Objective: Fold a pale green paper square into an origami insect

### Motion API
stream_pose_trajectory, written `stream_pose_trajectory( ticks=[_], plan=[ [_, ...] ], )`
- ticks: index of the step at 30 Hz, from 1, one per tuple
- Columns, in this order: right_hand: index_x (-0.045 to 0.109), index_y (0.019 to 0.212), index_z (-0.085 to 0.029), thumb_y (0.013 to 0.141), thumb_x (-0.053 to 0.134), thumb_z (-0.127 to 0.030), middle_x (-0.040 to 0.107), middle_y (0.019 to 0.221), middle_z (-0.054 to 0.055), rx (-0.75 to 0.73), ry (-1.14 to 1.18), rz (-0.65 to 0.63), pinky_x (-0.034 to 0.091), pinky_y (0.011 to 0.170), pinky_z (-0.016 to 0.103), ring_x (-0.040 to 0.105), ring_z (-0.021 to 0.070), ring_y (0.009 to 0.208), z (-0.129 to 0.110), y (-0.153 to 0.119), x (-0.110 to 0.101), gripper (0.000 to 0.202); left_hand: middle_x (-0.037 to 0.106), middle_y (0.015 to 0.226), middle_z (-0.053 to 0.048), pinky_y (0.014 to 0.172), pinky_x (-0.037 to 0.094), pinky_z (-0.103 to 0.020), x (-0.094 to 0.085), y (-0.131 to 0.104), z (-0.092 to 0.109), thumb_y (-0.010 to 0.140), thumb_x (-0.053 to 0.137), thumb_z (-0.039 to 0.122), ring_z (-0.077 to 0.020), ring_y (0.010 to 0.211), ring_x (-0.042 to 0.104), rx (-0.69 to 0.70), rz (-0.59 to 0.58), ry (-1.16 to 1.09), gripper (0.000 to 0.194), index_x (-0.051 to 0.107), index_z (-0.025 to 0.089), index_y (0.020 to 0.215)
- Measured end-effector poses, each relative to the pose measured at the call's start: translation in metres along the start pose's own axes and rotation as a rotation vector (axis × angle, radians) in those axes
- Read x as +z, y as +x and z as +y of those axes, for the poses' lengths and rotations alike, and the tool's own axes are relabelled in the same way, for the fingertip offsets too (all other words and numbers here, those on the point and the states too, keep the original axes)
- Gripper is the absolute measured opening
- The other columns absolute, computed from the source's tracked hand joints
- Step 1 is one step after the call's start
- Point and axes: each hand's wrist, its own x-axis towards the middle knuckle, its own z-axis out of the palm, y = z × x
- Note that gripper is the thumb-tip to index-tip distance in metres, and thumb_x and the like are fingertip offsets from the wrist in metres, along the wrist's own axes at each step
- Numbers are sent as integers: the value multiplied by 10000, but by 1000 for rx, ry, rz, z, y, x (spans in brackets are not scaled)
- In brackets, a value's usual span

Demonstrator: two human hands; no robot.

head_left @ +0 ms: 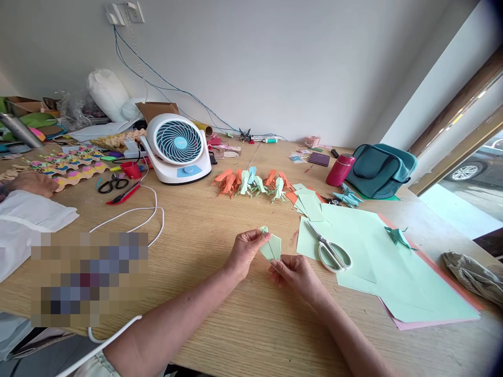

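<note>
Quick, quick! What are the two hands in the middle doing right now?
Left hand: closed, pinching the folded paper near its top.
Right hand: closed, pinching the same paper at its lower end.

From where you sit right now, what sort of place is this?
Probably a paper-craft workspace, though whether home or shop I can't tell: folded paper figures sit on the wooden table, scissors lie mostly on pale green sheets, and the left hand and right hand hold folded green paper.

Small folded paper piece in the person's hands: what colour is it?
The small folded paper piece is pale mint green, seen in the head view.
</note>
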Motion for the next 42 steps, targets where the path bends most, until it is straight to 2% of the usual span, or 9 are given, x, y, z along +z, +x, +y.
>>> stream_pose_trajectory(
  ticks=[5, 9, 16, 19, 24, 32, 38, 42],
  plan=[
    [672, 738, -175, 891, 575, -569, 704, 663, 27, -7, -18, 13, 410, 489, 242, 537, 127, 497, -1, -1, 2, 434, 561, 620, 30, 634, 383, -240, -1, 2, -1, 596, 863, 490, -95, 596, 478, -92, -9, -58, 418, 638, 142, 648],
    [675, 747, -168, 889, 572, -572, 683, 624, 19, -26, -39, 51, 388, 467, 236, 503, 115, 465, -2, -1, 4, 441, 559, 619, 26, 633, 397, -239, -4, 3, -5, 584, 855, 545, -96, 595, 484, -145, -32, 16, 463, 651, 142, 686],
    [689, 739, -160, 873, 578, -600, 691, 618, 37, -11, 2, 31, 405, 474, 242, 523, 125, 479, -6, -1, 5, 473, 434, 554, 46, 575, 320, -232, -3, 3, -9, 640, 789, 626, -86, 569, 378, 31, -9, 133, 548, 532, 148, 564],
    [672, 711, -163, 873, 571, -608, 691, 613, 39, -16, 2, 35, 400, 469, 242, 518, 124, 474, -4, -1, 5, 484, 416, 548, 48, 552, 305, -229, -1, 2, -11, 644, 770, 653, -86, 554, 366, 21, -17, 153, 559, 521, 157, 575],
    [668, 745, -163, 869, 567, -628, 682, 605, 34, -33, 7, 83, 381, 452, 242, 505, 119, 449, 0, 1, 7, 492, 450, 530, 46, 535, 295, -225, 2, -2, -16, 621, 803, 604, -83, 527, 371, -25, -44, 129, 533, 513, 160, 570],
    [653, 737, -165, 898, 566, -584, 683, 625, 34, -19, -17, 14, 378, 486, 237, 517, 123, 486, -1, -1, 3, 457, 391, 497, 61, 531, 270, -226, 3, -3, -19, 650, 800, 564, -71, 514, 325, -6, -28, 122, 539, 463, 163, 525],
    [598, 711, -170, 927, 500, -595, 633, 580, 27, -19, -102, 111, 338, 463, 243, 480, 125, 456, 9, -2, 9, 487, 426, 510, 43, 502, 257, -237, -1, 1, -27, 680, 762, 601, -80, 494, 334, -62, -141, 91, 526, 484, 169, 571],
    [600, 621, -176, 933, 525, -554, 553, 527, 8, -62, -208, 129, 340, 484, 250, 471, 133, 479, 14, -6, 12, 496, 375, 541, 42, 518, 267, -234, -1, -1, -32, 726, 754, 529, -83, 541, 314, -31, -192, 37, 500, 443, 171, 566]
  ],
)
